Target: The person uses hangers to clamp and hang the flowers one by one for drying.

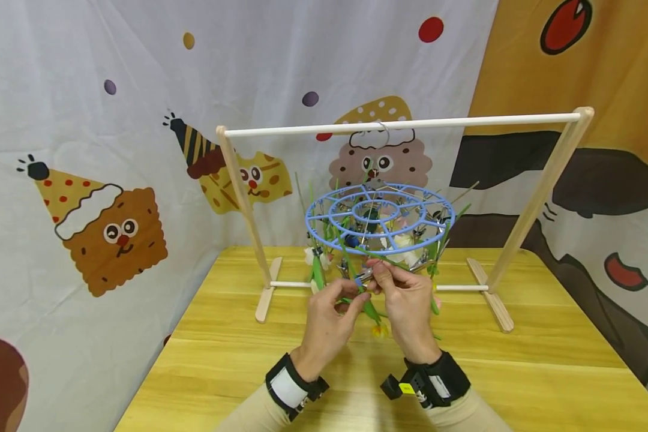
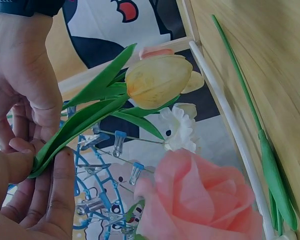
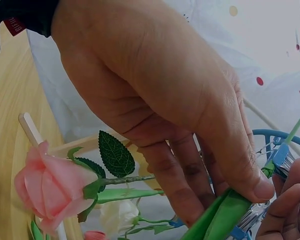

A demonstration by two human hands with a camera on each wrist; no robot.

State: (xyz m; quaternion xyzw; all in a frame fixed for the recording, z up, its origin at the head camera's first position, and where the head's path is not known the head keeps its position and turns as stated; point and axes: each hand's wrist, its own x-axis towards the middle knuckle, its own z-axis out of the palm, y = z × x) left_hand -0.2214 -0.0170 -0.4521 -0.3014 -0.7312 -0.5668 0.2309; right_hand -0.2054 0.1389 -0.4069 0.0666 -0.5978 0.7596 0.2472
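My left hand pinches the green stem and leaf base of an artificial yellow tulip between thumb and fingers. The tulip's head hangs low, pointing at the table. Right beside it, my right hand pinches a metal clip with a blue tip, thumb pressed on top. In the right wrist view its thumb covers part of the metal. Both hands are just below the front rim of a blue round clip hanger. A pink rose hangs close by.
The hanger hooks onto the white rail of a wooden stand. More clips and artificial flowers, including a white one, hang from its rings. A green-leaved stem lies on the wooden table. A printed cloth hangs behind.
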